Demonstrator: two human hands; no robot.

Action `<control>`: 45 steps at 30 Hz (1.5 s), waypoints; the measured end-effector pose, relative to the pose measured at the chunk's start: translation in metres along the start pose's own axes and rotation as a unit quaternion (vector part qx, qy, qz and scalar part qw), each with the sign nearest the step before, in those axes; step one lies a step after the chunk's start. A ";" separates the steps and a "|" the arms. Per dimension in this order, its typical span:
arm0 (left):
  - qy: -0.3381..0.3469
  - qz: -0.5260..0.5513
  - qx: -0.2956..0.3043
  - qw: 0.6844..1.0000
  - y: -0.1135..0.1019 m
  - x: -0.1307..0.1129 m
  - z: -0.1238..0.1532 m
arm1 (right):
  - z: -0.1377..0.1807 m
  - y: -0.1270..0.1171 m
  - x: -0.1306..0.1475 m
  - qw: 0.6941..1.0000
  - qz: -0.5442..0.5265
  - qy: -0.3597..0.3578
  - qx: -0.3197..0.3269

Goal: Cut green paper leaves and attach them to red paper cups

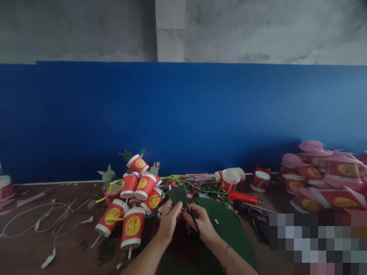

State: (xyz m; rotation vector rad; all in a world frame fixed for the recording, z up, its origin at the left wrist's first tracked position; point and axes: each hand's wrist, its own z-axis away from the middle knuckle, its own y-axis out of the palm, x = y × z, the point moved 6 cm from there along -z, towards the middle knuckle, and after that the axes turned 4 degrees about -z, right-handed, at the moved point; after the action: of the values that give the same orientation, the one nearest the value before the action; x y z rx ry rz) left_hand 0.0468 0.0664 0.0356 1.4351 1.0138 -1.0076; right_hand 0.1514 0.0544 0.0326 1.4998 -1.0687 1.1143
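A small piece of dark green paper is pinched in the fingers of my left hand. Wrapped round the handles of a pair of black scissors, my right hand holds the blades upright against the right edge of that paper. Both hands are close together above a large dark green sheet with a curved edge on the table. Left of my hands lie several red paper cups with yellow emblems and white sticks, some with rabbit-shaped cutouts.
White earphones with a tangled cord lie at the left. Behind my hands are coloured strips and upright cups. A red-handled tool is to the right, before a pile of cups with pink paper. A blue wall panel closes the back.
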 end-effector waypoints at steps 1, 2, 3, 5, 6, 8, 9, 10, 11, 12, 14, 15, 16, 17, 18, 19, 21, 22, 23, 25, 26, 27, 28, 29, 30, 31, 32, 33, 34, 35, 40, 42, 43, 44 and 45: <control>-0.001 0.001 0.005 1.000 0.000 0.000 0.000 | 0.000 0.000 0.000 1.000 0.002 0.001 0.000; -0.003 0.002 0.010 1.000 0.001 0.001 -0.001 | 0.000 0.000 0.001 1.000 0.003 0.002 0.001; -0.005 0.005 0.015 1.000 0.001 0.001 -0.001 | 0.001 0.000 0.001 1.000 0.004 0.001 0.001; -0.010 0.013 0.019 1.000 0.002 0.000 -0.001 | 0.001 0.001 0.002 1.000 0.005 0.000 0.000; -0.014 0.017 0.020 1.000 0.003 -0.001 -0.001 | 0.001 0.001 0.002 1.000 0.005 -0.001 -0.002; -0.019 0.022 0.018 0.999 0.004 -0.004 0.000 | 0.001 0.000 0.003 1.000 0.006 0.000 -0.004; -0.021 0.025 0.016 0.999 0.005 -0.005 0.001 | 0.001 0.000 0.003 1.000 0.008 0.000 -0.004; -0.023 0.026 0.014 0.999 0.005 -0.006 0.001 | 0.001 0.000 0.003 1.000 0.009 0.000 -0.004; -0.024 0.027 0.013 0.999 0.006 -0.007 0.002 | 0.001 0.000 0.003 1.000 0.011 0.000 -0.004; -0.025 0.028 0.012 0.999 0.006 -0.008 0.002 | 0.001 0.000 0.003 1.000 0.012 0.001 -0.003; -0.026 0.025 0.012 0.999 0.006 -0.008 0.002 | 0.001 -0.001 0.002 1.000 0.017 0.005 -0.005; -0.026 0.023 0.012 0.999 0.005 -0.007 0.002 | 0.001 -0.001 0.001 1.000 0.019 0.007 -0.005; -0.025 0.021 0.012 0.999 0.004 -0.006 0.002 | 0.001 -0.001 0.000 1.000 0.021 0.008 -0.005; -0.023 0.018 0.011 1.000 0.004 -0.005 0.001 | 0.000 -0.002 -0.001 1.000 0.021 0.007 -0.004; -0.020 0.013 0.008 1.000 0.002 -0.003 0.000 | 0.000 -0.002 -0.001 1.000 0.021 0.006 -0.003; -0.015 0.007 0.003 1.000 0.001 -0.001 -0.001 | 0.000 -0.002 -0.002 1.000 0.020 0.006 -0.002; -0.002 -0.013 -0.016 1.000 -0.003 0.002 -0.002 | -0.001 -0.001 -0.001 1.000 0.017 0.006 -0.001; 0.007 -0.025 -0.026 0.999 -0.005 0.002 -0.003 | 0.000 -0.001 -0.001 1.000 0.016 0.006 -0.001; 0.015 -0.038 -0.034 0.999 -0.006 0.003 -0.004 | 0.000 -0.001 0.000 1.000 0.017 0.006 -0.001; 0.024 -0.065 -0.039 0.997 -0.007 0.004 -0.005 | 0.000 0.000 0.003 1.000 0.019 0.008 -0.002; 0.023 -0.075 -0.034 0.996 -0.007 0.005 -0.005 | 0.001 0.001 0.004 1.000 0.019 0.008 -0.004; 0.020 -0.080 -0.025 0.996 -0.006 0.005 -0.005 | 0.001 0.001 0.005 1.000 0.017 0.007 -0.007; 0.016 -0.083 -0.014 0.996 -0.004 0.005 -0.005 | 0.001 0.000 0.007 1.000 0.013 0.005 -0.010; 0.015 -0.081 -0.004 0.997 -0.002 0.005 -0.004 | 0.001 0.000 0.008 1.000 0.009 0.002 -0.012; 0.014 -0.078 0.005 0.997 -0.001 0.005 -0.004 | 0.001 0.000 0.009 1.000 0.006 -0.002 -0.013; 0.014 -0.074 0.013 0.997 0.000 0.005 -0.004 | 0.002 0.000 0.009 1.000 0.005 -0.007 -0.014; 0.014 -0.072 0.019 0.997 0.001 0.005 -0.004 | 0.002 -0.001 0.010 1.000 0.006 -0.009 -0.015; 0.011 -0.069 0.023 0.997 0.001 0.006 -0.004 | 0.002 -0.001 0.010 1.000 0.009 -0.010 -0.016; 0.006 -0.067 0.025 0.997 0.001 0.008 -0.004 | 0.002 -0.001 0.009 1.000 0.011 -0.009 -0.017; 0.001 -0.065 0.026 0.998 0.001 0.009 -0.005 | 0.002 -0.001 0.008 1.000 0.013 -0.009 -0.018; -0.004 -0.058 0.013 0.998 -0.003 0.015 -0.007 | 0.002 -0.001 0.007 1.000 0.009 -0.009 -0.022; -0.003 -0.056 0.009 0.998 -0.004 0.015 -0.007 | 0.002 -0.001 0.007 1.000 0.010 -0.012 -0.020; -0.003 -0.054 0.008 0.998 -0.003 0.014 -0.007 | 0.002 -0.001 0.007 1.000 0.012 -0.012 -0.018; -0.004 -0.052 0.008 0.999 -0.003 0.013 -0.006 | 0.002 -0.001 0.007 1.000 0.014 -0.012 -0.016; -0.004 -0.050 0.008 0.999 -0.003 0.013 -0.006 | 0.002 -0.001 0.006 1.000 0.016 -0.012 -0.015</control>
State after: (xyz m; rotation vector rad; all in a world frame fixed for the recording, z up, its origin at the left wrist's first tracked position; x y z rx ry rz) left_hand 0.0481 0.0734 0.0233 1.4034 1.0825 -1.0952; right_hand 0.1537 0.0522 0.0386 1.4818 -1.1251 1.1000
